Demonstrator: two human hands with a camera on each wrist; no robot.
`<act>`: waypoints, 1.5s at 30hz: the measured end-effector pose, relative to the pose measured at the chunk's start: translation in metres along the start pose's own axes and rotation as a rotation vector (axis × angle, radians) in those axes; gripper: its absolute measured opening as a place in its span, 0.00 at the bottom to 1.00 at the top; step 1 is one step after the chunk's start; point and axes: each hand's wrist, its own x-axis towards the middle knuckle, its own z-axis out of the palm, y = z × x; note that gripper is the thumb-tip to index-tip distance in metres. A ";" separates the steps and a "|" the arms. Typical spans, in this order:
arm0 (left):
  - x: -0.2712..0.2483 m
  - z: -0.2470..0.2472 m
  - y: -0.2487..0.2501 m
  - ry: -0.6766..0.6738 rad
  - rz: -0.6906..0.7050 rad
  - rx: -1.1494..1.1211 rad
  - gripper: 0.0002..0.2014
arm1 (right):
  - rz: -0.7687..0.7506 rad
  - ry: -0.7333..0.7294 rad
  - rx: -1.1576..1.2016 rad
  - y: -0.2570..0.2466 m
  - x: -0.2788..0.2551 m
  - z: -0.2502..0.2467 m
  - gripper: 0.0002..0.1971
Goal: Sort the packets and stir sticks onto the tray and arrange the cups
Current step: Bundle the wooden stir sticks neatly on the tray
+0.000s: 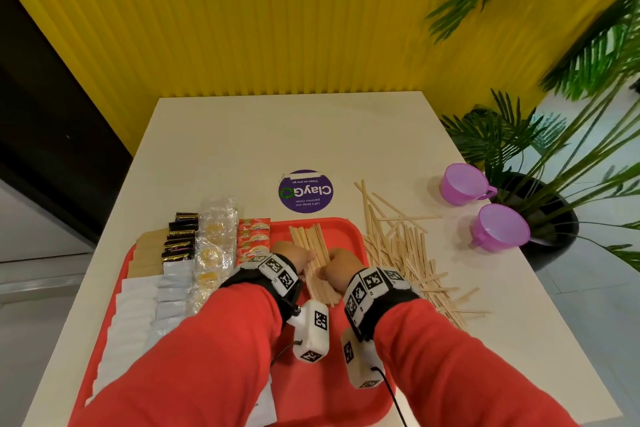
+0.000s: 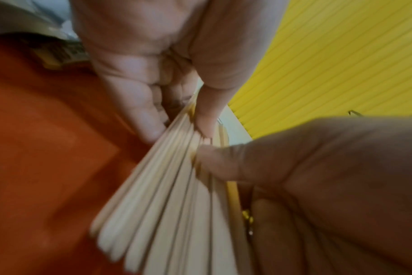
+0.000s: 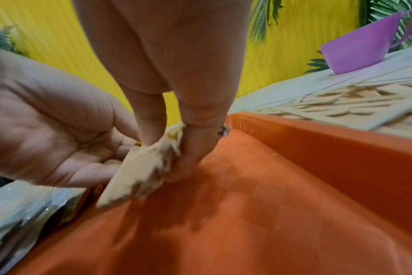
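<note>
A red tray (image 1: 349, 229) lies in front of me with rows of packets (image 1: 211, 250) sorted across its left half. On its right half both hands hold a bundle of wooden stir sticks (image 1: 313, 243). My left hand (image 1: 298, 255) pinches the bundle (image 2: 167, 204) between thumb and fingers (image 2: 144, 119). From the other side my right hand (image 1: 334, 260) grips the same sticks (image 3: 139, 173), just above the tray floor (image 3: 247, 204). Many loose stir sticks (image 1: 401, 246) lie scattered on the table to the right of the tray. Beyond them, two purple cups (image 1: 464, 184) (image 1: 502, 227) stand near the table's right edge.
A round purple sticker (image 1: 305, 191) is on the white table (image 1: 277, 135) behind the tray. A potted palm (image 1: 540, 191) stands just off the right edge, close to the cups. A yellow ribbed wall (image 1: 277, 28) closes off the far side.
</note>
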 end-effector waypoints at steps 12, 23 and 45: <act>-0.022 0.000 -0.011 0.242 0.398 0.796 0.25 | -0.301 0.076 -0.408 0.026 -0.010 -0.003 0.34; -0.025 0.011 -0.033 0.035 0.318 1.200 0.52 | -0.355 -0.008 -0.566 0.033 -0.008 0.008 0.35; -0.034 0.015 -0.024 0.044 0.335 1.005 0.36 | -0.333 0.044 -0.605 0.027 -0.017 0.010 0.31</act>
